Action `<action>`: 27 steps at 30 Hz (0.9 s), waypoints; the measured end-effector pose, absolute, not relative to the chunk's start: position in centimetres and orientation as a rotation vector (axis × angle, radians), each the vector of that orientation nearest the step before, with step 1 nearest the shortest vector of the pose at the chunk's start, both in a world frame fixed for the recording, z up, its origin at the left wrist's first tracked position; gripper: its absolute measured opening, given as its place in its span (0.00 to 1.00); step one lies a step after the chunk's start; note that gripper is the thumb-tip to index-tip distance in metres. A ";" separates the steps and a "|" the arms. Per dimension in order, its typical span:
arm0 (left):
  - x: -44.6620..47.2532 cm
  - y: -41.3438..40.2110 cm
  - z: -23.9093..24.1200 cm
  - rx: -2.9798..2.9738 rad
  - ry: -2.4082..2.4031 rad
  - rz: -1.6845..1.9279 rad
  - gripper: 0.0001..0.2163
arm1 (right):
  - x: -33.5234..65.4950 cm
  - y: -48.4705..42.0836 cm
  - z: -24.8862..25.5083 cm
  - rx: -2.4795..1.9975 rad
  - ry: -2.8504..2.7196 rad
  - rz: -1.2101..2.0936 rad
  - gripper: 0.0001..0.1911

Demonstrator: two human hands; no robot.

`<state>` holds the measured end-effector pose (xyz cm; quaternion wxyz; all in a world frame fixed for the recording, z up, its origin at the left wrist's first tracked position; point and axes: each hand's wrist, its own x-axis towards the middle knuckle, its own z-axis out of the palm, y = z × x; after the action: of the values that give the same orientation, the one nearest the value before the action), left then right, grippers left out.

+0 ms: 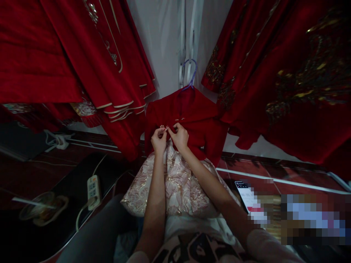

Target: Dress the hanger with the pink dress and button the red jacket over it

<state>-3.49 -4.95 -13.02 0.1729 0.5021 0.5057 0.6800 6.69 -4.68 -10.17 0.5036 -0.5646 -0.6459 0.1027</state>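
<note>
A red jacket [192, 106] hangs in front of me on a purple hanger [194, 69]. My left hand [159, 141] and my right hand [180, 138] meet at its front, fingertips pinched close together. Between the left fingertips is a small beaded button [162, 126] on the jacket's edge. The right thumb and fingers pinch the red cloth right beside it; the exact grip is too small to make out. Higher on the front sits another shiny ornament [179, 119]. Below the jacket, a pale skirt with pink and gold pattern [178, 186] spreads toward my lap, under my forearms.
Red embroidered garments [109, 65] hang on the left, and more red garments [274, 91] on the right. A power strip [94, 192] and a plastic bowl [51, 208] rest on a black surface [74, 175] at lower left. A lit phone [244, 195] lies at lower right.
</note>
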 end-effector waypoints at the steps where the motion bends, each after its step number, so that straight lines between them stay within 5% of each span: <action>1: -3.7 -5.1 -13.1 1.488 1.426 1.914 0.09 | 6.8 -4.8 -10.3 -1.343 -1.571 0.247 0.15; 8: -7.4 -7.2 -15.5 1.860 1.446 1.565 0.28 | 10.3 -6.9 -11.5 -1.047 -1.770 0.529 0.14; 16: -11.1 -8.1 -16.3 1.852 1.613 1.432 0.11 | 15.2 -9.0 -12.1 -1.096 -1.769 0.831 0.12; 23: -10.5 -7.5 -17.5 1.753 1.438 1.257 0.12 | 15.4 -10.0 -12.8 -0.980 -1.842 1.213 0.17; 27: -11.7 -7.7 -18.7 1.564 1.621 1.173 0.20 | 15.5 -10.1 -12.6 -0.989 -1.907 1.084 0.13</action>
<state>-11.67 -7.69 -18.74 0.2963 0.5882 0.6096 0.4412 15.54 -10.13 -12.55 0.3593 -0.3836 -0.7397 0.4202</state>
